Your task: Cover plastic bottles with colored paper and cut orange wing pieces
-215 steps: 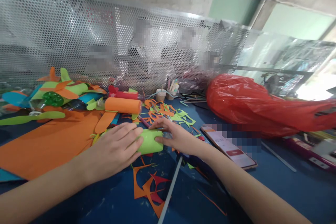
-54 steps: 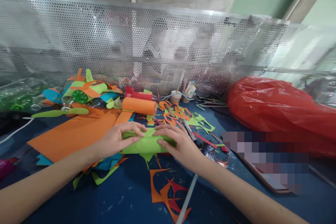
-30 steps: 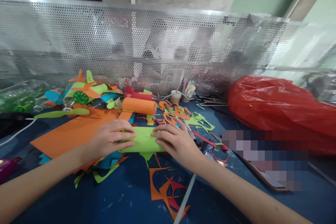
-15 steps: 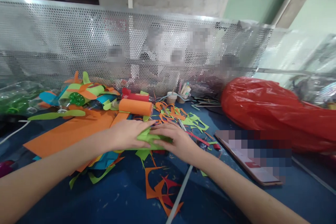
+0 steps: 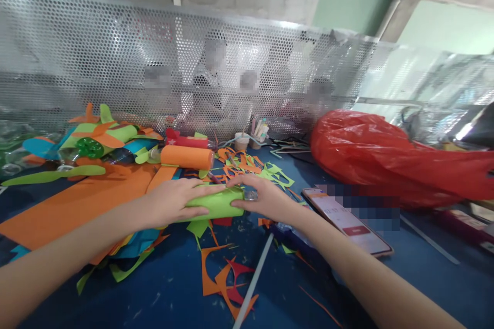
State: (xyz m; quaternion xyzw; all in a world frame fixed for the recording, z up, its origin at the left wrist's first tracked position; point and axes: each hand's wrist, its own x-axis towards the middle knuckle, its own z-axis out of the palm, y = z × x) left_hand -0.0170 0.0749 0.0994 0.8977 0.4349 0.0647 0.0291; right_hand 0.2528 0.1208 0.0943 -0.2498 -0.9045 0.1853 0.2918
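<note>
A lime-green paper-wrapped plastic bottle (image 5: 219,202) lies on its side in front of me, its clear end (image 5: 250,195) poking out at the right. My left hand (image 5: 173,201) is closed round the paper's left part, fingers laid over the front and top. At the bottle's right end, my right hand (image 5: 266,196) grips the upper edge of the paper with its fingertips, the palm beside the clear end. Just behind lies an orange-wrapped bottle (image 5: 187,157), lying sideways.
Orange paper sheets (image 5: 88,200) and paper-bladed bottles (image 5: 98,136) lie to the left. Paper scraps (image 5: 222,277) and a pale strip (image 5: 254,282) are in front. At right are a phone (image 5: 347,221) and a red plastic bag (image 5: 370,149). A perforated metal screen (image 5: 116,61) stands behind.
My right hand has slid off the top of the green paper to its right end, uncovering the bottle's clear end. The left hand stays on the paper. The view has shifted slightly right.
</note>
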